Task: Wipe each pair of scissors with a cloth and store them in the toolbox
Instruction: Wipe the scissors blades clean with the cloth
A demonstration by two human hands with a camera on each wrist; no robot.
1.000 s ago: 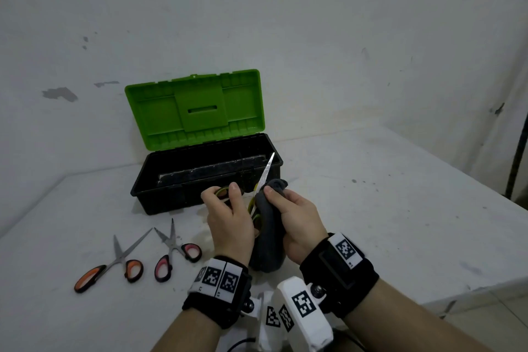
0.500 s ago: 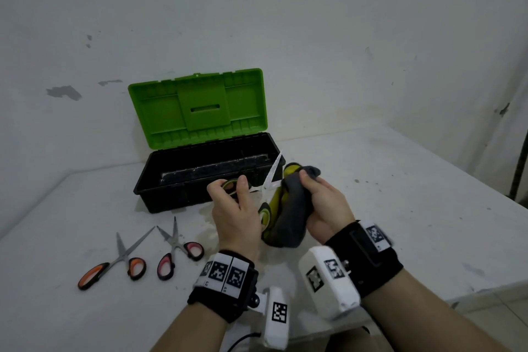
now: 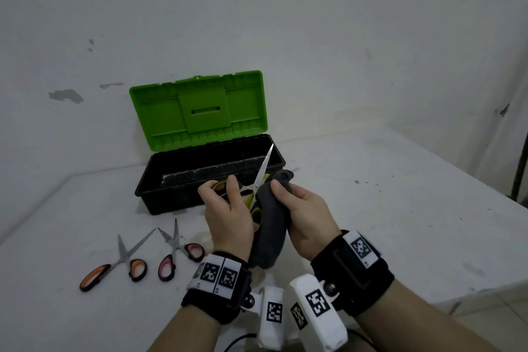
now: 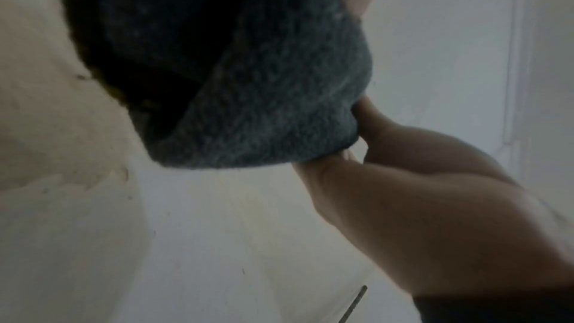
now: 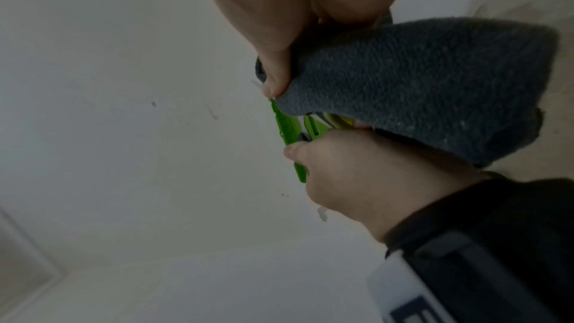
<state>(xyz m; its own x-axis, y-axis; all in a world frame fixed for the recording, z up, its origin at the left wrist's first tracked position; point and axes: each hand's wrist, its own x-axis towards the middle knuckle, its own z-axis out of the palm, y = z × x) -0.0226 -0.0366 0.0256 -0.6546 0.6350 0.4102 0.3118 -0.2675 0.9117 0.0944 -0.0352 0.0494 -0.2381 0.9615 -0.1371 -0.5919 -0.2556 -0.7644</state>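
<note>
My left hand [image 3: 225,203] grips the yellow-green handles of a pair of scissors [image 3: 264,168], its blade pointing up and away over the toolbox. My right hand [image 3: 297,208] holds a dark grey cloth [image 3: 268,226] wrapped round the lower blade and handle, thumb pressing on top. The cloth [image 5: 428,87] and the right thumb show in the right wrist view; the cloth [image 4: 248,82] fills the left wrist view. The open toolbox [image 3: 160,194], black with a green lid [image 3: 200,111], stands just beyond my hands. Two more pairs lie at front left: orange-handled scissors [image 3: 114,266] and pink-handled scissors [image 3: 177,251].
The white table [image 3: 400,208] meets the wall behind the toolbox, and its right and front edges drop off to the floor. A dark pole [image 3: 518,174] stands at the far right edge.
My right hand with the cloth slid back down from the blade tip toward the handles, and the blade tilted more upright. The left hand kept its grip.
</note>
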